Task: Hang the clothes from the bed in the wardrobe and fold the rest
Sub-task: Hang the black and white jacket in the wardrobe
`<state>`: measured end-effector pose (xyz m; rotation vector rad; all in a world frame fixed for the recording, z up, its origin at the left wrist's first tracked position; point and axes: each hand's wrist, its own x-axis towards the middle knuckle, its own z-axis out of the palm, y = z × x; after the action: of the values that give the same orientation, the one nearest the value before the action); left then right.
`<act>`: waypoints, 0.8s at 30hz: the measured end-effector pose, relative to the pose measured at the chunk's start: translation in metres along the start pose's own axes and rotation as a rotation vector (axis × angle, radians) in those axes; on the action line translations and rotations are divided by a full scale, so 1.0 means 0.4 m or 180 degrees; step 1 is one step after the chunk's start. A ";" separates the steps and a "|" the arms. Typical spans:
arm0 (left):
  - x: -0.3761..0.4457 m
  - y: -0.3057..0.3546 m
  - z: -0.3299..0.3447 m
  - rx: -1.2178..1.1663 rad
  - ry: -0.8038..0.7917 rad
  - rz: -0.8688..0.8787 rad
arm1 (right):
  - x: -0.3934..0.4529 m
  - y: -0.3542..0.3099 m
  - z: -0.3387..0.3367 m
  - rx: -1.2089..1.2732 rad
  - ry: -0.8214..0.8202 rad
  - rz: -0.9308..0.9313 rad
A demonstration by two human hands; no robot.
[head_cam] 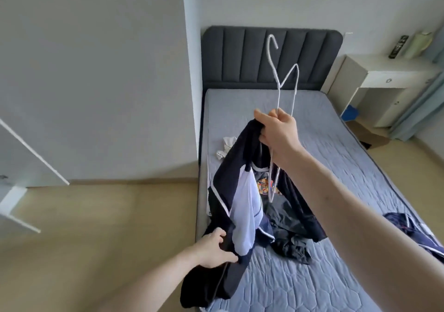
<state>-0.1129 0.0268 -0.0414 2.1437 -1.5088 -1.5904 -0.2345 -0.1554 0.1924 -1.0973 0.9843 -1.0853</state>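
A dark navy and white jacket (242, 206) hangs in the air over the left side of the bed (360, 167). My right hand (278, 134) grips its top edge together with a white wire hanger (283, 76), whose hook points up. My left hand (213, 249) pinches the jacket's lower left edge. On the mattress lie a dark garment (290, 237), a colourful printed piece (264, 185), a small white item (227, 147) and a navy garment (413, 232) at the right edge.
A white wardrobe door (28, 167) stands open at the left edge. A wall corner (189, 83) sits beside the bed's dark padded headboard (240, 57). A white nightstand (377, 83) is right of the bed, with a cardboard box (367, 134) on the floor.
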 end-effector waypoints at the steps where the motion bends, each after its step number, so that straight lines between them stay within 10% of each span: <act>1: 0.016 -0.018 -0.004 -0.0133 0.0233 -0.0059 | -0.011 -0.008 0.021 0.0068 0.0037 0.0003; 11: 0.047 -0.170 -0.147 -0.2204 0.0282 -0.0591 | -0.105 -0.113 0.183 0.0317 0.0401 -0.0353; 20: 0.053 -0.246 -0.109 -0.2200 -0.0156 -0.0703 | -0.147 -0.109 0.256 0.0336 0.0389 -0.0191; 24: 0.052 -0.264 -0.100 -0.2311 0.0464 -0.0726 | -0.137 -0.096 0.253 0.0125 0.0426 -0.0304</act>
<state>-0.0143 0.0476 -0.0969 1.9644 -0.5188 -1.6486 -0.1536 -0.0877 0.2527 -1.0592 1.0196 -1.2637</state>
